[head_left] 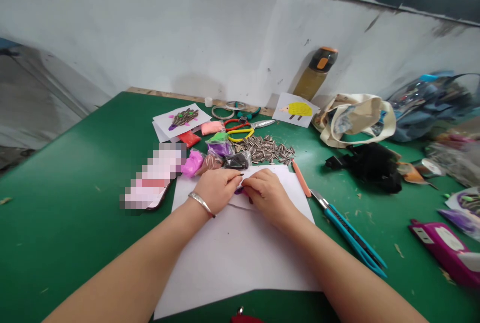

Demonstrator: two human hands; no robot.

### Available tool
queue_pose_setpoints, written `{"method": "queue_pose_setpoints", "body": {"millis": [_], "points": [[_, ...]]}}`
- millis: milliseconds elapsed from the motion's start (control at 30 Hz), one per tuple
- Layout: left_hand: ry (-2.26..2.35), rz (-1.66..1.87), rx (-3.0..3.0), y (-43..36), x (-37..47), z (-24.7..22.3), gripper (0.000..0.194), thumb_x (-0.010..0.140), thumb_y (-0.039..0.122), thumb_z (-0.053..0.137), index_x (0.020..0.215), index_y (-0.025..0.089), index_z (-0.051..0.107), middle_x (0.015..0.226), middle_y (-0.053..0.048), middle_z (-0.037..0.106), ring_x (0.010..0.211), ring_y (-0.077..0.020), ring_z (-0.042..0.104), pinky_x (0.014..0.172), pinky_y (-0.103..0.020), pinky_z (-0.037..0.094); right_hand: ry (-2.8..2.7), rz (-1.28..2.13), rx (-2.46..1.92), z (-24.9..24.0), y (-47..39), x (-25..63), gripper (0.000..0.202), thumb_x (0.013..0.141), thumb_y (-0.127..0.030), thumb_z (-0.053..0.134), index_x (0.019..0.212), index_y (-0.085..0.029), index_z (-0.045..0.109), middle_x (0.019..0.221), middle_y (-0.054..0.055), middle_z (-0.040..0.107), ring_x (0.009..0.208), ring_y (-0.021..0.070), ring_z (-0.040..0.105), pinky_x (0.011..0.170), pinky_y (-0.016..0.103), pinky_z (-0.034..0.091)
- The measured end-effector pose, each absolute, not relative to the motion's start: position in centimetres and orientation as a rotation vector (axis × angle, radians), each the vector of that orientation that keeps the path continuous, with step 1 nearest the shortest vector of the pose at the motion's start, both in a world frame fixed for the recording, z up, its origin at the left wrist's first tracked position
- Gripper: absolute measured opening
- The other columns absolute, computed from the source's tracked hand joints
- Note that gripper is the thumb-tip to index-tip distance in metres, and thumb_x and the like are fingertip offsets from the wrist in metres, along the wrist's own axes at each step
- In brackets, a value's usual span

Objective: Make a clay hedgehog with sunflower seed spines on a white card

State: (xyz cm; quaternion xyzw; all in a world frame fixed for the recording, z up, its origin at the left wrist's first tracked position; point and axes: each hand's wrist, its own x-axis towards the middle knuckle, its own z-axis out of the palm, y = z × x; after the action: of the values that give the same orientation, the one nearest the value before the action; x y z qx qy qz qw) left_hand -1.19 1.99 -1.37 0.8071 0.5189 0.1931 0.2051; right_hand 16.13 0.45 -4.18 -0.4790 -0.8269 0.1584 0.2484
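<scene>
White paper sheets (240, 253) lie on the green table, with a smaller white piece on top under my hands. My left hand (221, 188), with a silver bracelet at the wrist, has its fingers pinched at a small dark item. Close beside it, my right hand (268, 195) is closed, its fingertips by a small purple piece (239, 191). The fingers hide most of what they hold. Just beyond the hands are a black clay packet (238, 160), a brown packet (210, 162), a pink packet (193, 163) and a heap of striped seeds (268, 149).
Left of the paper lies a blurred-out phone (155, 178). Scissors (243, 134) and seed-art cards (182, 119) sit behind. To the right are a blue-handled cutter (354, 238), an orange stick (301, 178), a black cloth item (375, 168), a cream bag (356, 120) and a bottle (315, 74).
</scene>
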Motion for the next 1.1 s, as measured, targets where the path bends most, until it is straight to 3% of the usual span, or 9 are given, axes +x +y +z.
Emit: {"method": "queue_pose_setpoints", "body": {"millis": [933,1100], "points": [[1.446,0.507,2.257,2.18,-1.28,-1.70,0.025,0.088,0.027,0.048,0.091,0.025,0.073,0.092,0.000,0.074,0.086,-0.0188,0.067,0.074,-0.028,0.049,-2.261,0.386,-1.235,-4.71,0.51,16.17,0.022,0.089,-0.017,0.052,0.074,-0.019,0.069,0.075,0.005,0.064,0.078,0.0178,0.049,0.074,0.031,0.038],[1.441,0.502,2.241,2.22,-1.28,-1.64,0.025,0.088,0.027,0.048,0.093,0.023,0.073,0.094,-0.001,0.074,0.088,-0.0188,0.067,0.076,-0.028,0.049,-2.197,0.339,-1.262,-4.42,0.16,16.54,0.019,0.086,-0.015,0.054,0.087,-0.022,0.072,0.082,0.005,0.066,0.082,0.0189,0.051,0.075,0.033,0.038]]}}
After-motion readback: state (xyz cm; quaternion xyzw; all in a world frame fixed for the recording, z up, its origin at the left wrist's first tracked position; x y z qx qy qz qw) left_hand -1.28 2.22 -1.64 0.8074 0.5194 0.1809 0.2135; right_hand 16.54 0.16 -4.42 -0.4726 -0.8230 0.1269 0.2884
